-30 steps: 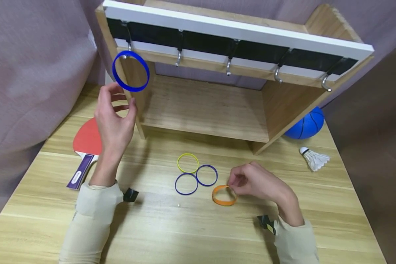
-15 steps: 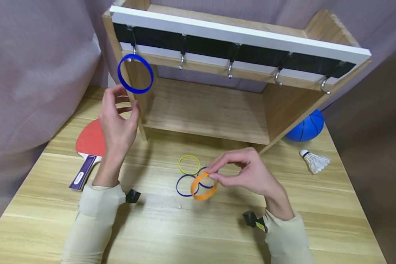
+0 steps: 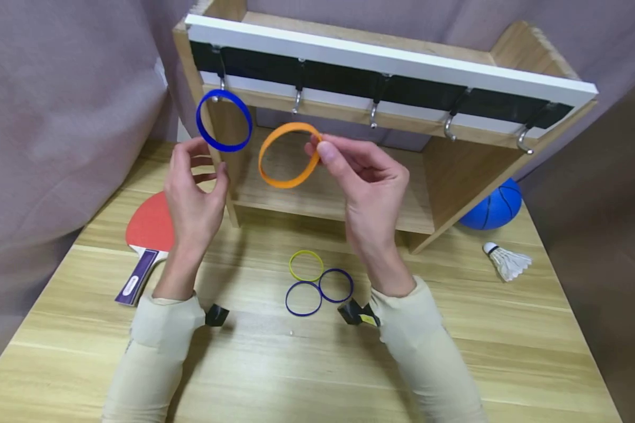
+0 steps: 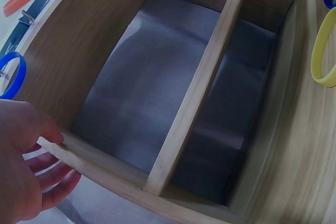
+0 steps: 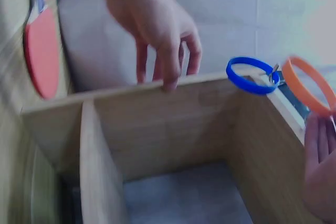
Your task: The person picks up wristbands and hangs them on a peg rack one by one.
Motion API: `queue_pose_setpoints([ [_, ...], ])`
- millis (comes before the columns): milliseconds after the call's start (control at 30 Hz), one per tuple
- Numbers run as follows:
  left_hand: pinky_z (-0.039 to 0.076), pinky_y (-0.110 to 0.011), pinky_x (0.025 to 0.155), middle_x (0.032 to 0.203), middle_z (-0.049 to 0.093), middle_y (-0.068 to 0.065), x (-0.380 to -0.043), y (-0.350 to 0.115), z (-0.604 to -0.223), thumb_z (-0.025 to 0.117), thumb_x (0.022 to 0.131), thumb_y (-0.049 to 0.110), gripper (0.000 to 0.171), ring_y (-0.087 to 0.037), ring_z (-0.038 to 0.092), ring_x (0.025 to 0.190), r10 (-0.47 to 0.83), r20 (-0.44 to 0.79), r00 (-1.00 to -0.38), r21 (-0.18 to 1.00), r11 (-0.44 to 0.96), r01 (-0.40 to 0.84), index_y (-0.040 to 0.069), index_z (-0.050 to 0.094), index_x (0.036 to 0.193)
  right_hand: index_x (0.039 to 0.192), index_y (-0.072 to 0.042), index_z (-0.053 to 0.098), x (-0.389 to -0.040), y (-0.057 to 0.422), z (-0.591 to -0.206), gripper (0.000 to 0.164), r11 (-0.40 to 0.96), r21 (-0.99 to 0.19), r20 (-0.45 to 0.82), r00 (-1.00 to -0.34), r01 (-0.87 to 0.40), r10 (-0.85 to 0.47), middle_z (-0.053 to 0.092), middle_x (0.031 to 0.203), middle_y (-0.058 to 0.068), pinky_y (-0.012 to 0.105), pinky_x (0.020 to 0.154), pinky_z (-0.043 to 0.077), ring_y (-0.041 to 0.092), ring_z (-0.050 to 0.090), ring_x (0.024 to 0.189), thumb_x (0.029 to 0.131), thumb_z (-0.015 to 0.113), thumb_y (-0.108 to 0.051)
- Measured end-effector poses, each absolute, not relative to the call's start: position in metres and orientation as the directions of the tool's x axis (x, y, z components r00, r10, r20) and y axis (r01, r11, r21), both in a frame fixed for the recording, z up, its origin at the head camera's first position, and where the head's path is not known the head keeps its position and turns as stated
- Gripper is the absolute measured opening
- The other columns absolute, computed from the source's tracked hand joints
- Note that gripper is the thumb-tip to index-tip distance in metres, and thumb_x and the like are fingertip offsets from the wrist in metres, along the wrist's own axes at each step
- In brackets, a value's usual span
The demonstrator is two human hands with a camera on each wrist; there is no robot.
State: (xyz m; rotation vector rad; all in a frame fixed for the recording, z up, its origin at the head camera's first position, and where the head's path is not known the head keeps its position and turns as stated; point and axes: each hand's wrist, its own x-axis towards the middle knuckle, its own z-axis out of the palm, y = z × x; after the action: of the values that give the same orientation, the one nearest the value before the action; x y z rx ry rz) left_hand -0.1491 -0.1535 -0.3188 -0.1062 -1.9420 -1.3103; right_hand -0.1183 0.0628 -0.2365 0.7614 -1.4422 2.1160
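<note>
Pinched between my right hand's (image 3: 373, 176) thumb and fingers is an orange wristband (image 3: 288, 185), held up in front of the wooden rack (image 3: 328, 205), left of the middle. A blue wristband (image 3: 224, 147) hangs from the leftmost hook (image 3: 223, 82). Below it, my left hand (image 3: 196, 200) grips the front edge of the rack's left side panel, thumb on the inner side and fingers outside, as the left wrist view shows. On the table under the rack lie a yellow wristband (image 3: 306, 279) and two dark blue wristbands (image 3: 304, 315) (image 3: 336, 301), close together.
Several bare metal hooks (image 3: 373, 114) line the rack's front rail to the right. A red table tennis bat (image 3: 150, 226) lies at the left. A blue ball (image 3: 492, 205) and a shuttlecock (image 3: 508, 262) are on the right. Cloth (image 3: 74, 106) hangs behind.
My right hand has lifted the orange wristband off the table and carried it up and left to hook height. The left hand has kept its grip on the panel; the view shifted slightly.
</note>
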Motion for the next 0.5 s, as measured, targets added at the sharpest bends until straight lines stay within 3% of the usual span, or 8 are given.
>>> queue_pose_setpoints([
  [267, 0.06, -0.027, 0.072, 0.109, 0.063, -0.003, -0.15, -0.152, -0.318, 0.068, 0.084, -0.003, 0.037, -0.013, 0.064, 0.093, -0.332, 0.631, -0.701, 0.757, 0.461, 0.463, 0.003, 0.059, 0.119, 0.098, 0.008, 0.073, -0.139, 0.05, -0.237, 0.012, -0.361, -0.622, 0.648, -0.716, -0.695, 0.261, 0.069, 0.093, 0.028, 0.05, 0.082, 0.058, 0.035, 0.07, 0.084, 0.086, 0.069, 0.008],
  [500, 0.06, -0.027, 0.072, 0.108, 0.063, -0.003, -0.149, -0.153, -0.318, 0.068, 0.084, -0.003, 0.037, -0.013, 0.064, 0.092, -0.335, 0.633, -0.698, 0.755, 0.465, 0.462, 0.002, 0.059, 0.12, 0.097, 0.007, 0.073, -0.143, 0.048, -0.242, 0.012, -0.337, -0.637, 0.635, -0.72, -0.693, 0.28, 0.069, 0.094, 0.029, 0.05, 0.083, 0.058, 0.036, 0.07, 0.085, 0.085, 0.071, 0.006],
])
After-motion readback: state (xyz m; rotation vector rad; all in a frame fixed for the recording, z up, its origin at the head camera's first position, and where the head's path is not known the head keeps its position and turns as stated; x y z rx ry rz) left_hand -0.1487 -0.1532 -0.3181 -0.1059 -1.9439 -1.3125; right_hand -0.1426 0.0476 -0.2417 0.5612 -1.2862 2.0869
